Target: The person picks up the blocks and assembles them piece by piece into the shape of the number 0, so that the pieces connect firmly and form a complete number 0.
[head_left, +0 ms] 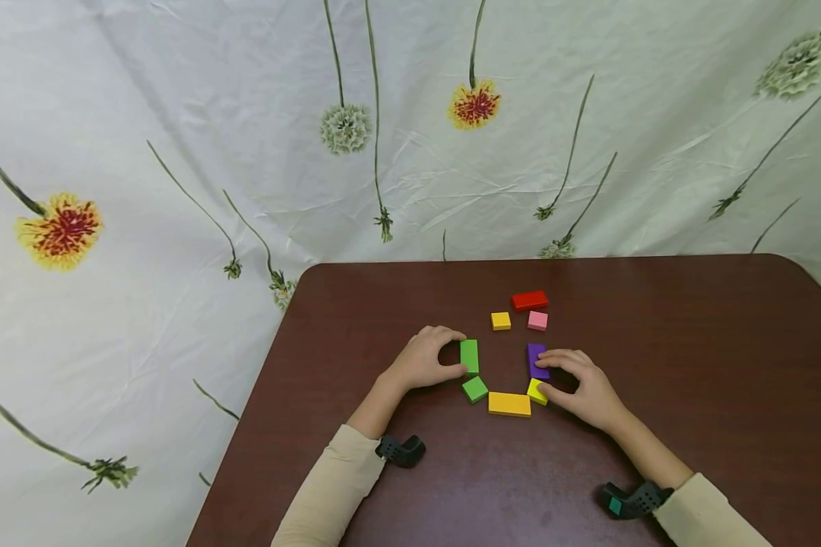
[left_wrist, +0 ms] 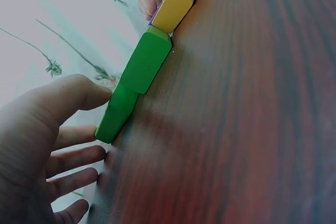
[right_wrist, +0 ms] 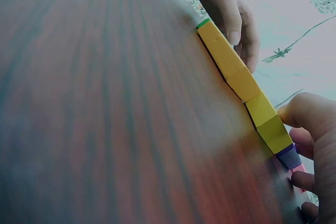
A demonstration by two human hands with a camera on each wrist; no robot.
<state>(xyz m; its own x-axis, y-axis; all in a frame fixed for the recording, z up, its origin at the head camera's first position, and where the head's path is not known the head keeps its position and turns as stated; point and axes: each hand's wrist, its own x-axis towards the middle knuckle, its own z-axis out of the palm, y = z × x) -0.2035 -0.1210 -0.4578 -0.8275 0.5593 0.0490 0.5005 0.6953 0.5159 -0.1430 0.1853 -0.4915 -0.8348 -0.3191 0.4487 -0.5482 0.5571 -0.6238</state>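
In the head view my left hand [head_left: 426, 358] is at a long green block [head_left: 470, 355], index fingertip at its far end and thumb near its close end. The left wrist view shows that thumb against the green block, other fingers spread. Just below lies a smaller green block [head_left: 475, 390], then a long orange-yellow block [head_left: 509, 404]. My right hand [head_left: 588, 391] has its fingertips on a purple block [head_left: 537, 361] and its thumb at a small yellow block [head_left: 537, 391], seen also in the right wrist view [right_wrist: 268, 124]. These blocks form a U-shaped row.
Beyond the U lie a small orange-yellow block [head_left: 501, 321], a pink block [head_left: 537, 320] and a red block [head_left: 530, 301]. All rest on a dark brown table [head_left: 691, 342] with rounded far corners. A flower-printed cloth [head_left: 260, 99] hangs behind it.
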